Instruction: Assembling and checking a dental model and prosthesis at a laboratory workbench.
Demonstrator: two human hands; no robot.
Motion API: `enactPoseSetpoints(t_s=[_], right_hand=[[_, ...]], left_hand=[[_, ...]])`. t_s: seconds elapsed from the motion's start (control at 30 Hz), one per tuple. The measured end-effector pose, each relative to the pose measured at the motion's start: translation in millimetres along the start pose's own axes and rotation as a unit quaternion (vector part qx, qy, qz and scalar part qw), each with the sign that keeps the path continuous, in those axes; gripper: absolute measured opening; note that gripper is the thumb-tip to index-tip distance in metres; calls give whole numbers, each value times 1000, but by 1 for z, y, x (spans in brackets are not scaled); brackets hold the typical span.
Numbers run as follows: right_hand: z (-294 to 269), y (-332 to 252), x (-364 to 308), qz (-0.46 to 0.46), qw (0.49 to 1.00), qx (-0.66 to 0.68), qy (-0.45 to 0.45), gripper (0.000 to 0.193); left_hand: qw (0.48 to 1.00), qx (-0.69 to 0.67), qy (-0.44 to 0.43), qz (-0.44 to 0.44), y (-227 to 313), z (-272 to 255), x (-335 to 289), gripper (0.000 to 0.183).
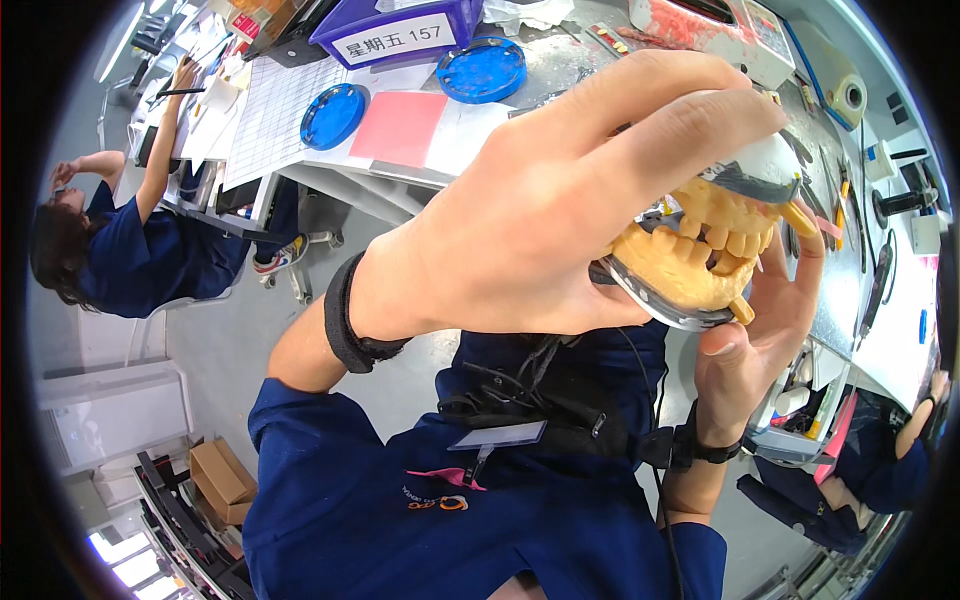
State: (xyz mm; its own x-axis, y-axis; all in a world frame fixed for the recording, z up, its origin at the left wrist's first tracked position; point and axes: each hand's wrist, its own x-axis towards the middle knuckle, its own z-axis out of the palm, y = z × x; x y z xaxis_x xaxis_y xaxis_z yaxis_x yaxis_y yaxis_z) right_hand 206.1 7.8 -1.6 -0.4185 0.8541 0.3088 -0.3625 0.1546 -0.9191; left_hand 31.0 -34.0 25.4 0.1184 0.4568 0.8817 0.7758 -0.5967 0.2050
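Observation:
A dental model (686,268) of yellow upper and lower tooth casts, mounted on pale bases with dark edges, is held up close to the camera. A gap in the tooth row shows, and the upper and lower teeth stand slightly apart at the front. My left hand (520,225) wraps over its left side, with fingers stretched across the top base and the thumb low behind the casts. From the right, my right hand (755,350) grips the model, thumb by the lower base; its other fingers are partly hidden behind.
Beyond my hands, the bench holds a pink sheet (400,127), two blue round dishes (333,116), a purple bin (400,22) and a red-stained white device (690,35). Thin tools (840,200) lie at right. Co-workers sit at left (150,250) and right (880,450).

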Motion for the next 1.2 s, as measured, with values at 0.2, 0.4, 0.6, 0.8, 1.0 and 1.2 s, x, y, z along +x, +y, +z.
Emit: enactPoseSetpoints(t_s=[0.2,0.4,0.6,0.8,1.0,1.2], right_hand=[[1,0,-1,-1,1000,0,12,119],[-3,-1,-3,-11,999,-47,20,124],[-1,-5,-3,-19,995,-91,34,126],[-2,-4,-3,-15,995,-89,33,124],[-2,-4,-3,-13,996,-75,39,121],[-1,-6,-5,-24,995,-85,51,122]], left_hand=[[1000,-24,10,5,-4,3,-3,85],[947,-112,-188,-235,20,-33,20,88],[962,-135,-151,-183,9,-25,13,90],[991,-123,-40,-46,-2,-10,-2,91],[991,-121,-37,-43,-3,-8,-2,86],[992,-117,-15,37,-34,11,-6,85]])
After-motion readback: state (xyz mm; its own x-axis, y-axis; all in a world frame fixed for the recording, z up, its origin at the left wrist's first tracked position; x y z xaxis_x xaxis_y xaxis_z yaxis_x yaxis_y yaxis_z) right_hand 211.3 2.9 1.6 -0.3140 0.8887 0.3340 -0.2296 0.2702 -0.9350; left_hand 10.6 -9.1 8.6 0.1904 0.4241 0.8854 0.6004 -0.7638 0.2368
